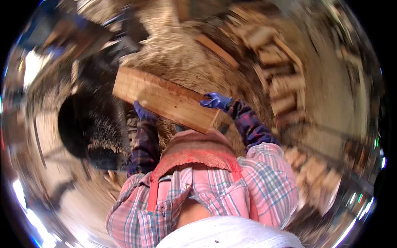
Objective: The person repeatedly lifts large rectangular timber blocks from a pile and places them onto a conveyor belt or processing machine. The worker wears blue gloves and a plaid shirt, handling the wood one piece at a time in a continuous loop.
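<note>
A wide wooden board (pixel 165 96) is held up in front of my body, slanting from upper left down to the right. My left hand (pixel 144 111), in a blue-purple glove, grips its near long edge, with the fingertips partly hidden. At the right end, my right hand (pixel 216 101), gloved the same way, closes over the far edge with fingers on the board's face. Dark patterned sleeves (pixel 251 126) cover both forearms. A red apron (pixel 198 155) hangs below the board.
Sawdust and chips (pixel 169 49) cover the ground ahead. A loose plank (pixel 217 50) lies beyond the board. Stacked wood pieces (pixel 285 89) stand at the right, more (pixel 314 175) at lower right. Dark machinery (pixel 89 35) is at the upper left, a black rounded object (pixel 74 126) at the left. Surroundings are motion-blurred.
</note>
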`<action>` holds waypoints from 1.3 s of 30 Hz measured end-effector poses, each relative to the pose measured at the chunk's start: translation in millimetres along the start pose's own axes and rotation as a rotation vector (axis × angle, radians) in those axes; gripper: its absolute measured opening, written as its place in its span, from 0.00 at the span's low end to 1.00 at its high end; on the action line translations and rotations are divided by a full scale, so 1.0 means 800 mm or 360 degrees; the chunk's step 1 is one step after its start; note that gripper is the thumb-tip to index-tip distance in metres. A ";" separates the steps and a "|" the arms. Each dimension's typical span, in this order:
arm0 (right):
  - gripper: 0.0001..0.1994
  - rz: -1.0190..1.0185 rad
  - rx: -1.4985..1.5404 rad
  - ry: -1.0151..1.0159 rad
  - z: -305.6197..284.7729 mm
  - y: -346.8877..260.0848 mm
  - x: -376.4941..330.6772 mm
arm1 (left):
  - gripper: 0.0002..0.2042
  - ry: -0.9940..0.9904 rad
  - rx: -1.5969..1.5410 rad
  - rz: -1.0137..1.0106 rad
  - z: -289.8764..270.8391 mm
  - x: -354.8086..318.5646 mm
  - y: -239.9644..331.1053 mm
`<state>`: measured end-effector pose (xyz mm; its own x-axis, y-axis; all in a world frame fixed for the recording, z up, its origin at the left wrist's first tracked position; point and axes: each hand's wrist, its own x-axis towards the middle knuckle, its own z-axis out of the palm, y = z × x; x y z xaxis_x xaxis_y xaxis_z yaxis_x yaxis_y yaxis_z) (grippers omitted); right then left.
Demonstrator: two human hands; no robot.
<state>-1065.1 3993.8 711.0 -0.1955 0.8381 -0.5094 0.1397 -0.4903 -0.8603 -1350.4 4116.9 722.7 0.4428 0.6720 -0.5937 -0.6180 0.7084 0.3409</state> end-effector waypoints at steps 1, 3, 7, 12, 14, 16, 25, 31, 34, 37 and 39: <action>0.18 -0.0171 -0.0001 0.0211 -0.019 0.041 -0.061 | 0.33 -0.0299 -0.0041 -0.0061 0.002 0.022 -0.042; 0.15 -0.0347 0.0016 0.0618 -0.049 0.115 -0.168 | 0.33 -0.0614 -0.0012 -0.0221 0.061 0.072 -0.131; 0.13 -0.0214 0.0577 0.1339 -0.084 0.133 -0.331 | 0.28 -0.0799 0.0372 -0.0445 0.274 0.099 -0.309; 0.16 -0.0299 0.1182 0.2048 -0.178 0.147 -0.346 | 0.19 -0.1173 0.0986 -0.0270 0.403 0.197 -0.430; 0.18 -0.0492 0.1560 0.2273 -0.254 0.190 -0.312 | 0.22 -0.0856 0.1261 -0.0575 0.412 0.192 -0.450; 0.16 -0.0431 0.1378 0.2460 -0.330 0.328 -0.270 | 0.24 -0.0614 0.1404 -0.0717 0.383 0.248 -0.456; 0.19 0.1004 0.2134 0.1940 -0.346 0.486 -0.247 | 0.17 -0.0095 0.1741 -0.1437 0.310 0.532 -0.551; 0.27 0.0805 0.2209 0.2134 -0.488 0.484 -0.272 | 0.19 -0.0493 0.1941 -0.1776 0.397 0.699 -0.707; 0.21 0.0645 0.2209 0.2135 -0.589 0.515 -0.274 | 0.28 -0.0435 0.2297 -0.1454 0.483 0.752 -0.801; 0.17 0.0351 0.2615 0.2352 -0.716 0.572 -0.264 | 0.28 -0.0373 0.2421 -0.1306 0.549 0.819 -0.890; 0.20 -0.0176 0.2734 0.2527 -0.811 0.617 -0.251 | 0.29 -0.0456 0.2305 -0.1111 0.574 0.869 -0.950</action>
<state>-326.8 3738.5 402.4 0.5999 -0.0853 -0.7955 -0.6181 0.5820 -0.5285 -274.9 4144.7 385.8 0.5602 0.0509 -0.8268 0.7608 0.3633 0.5378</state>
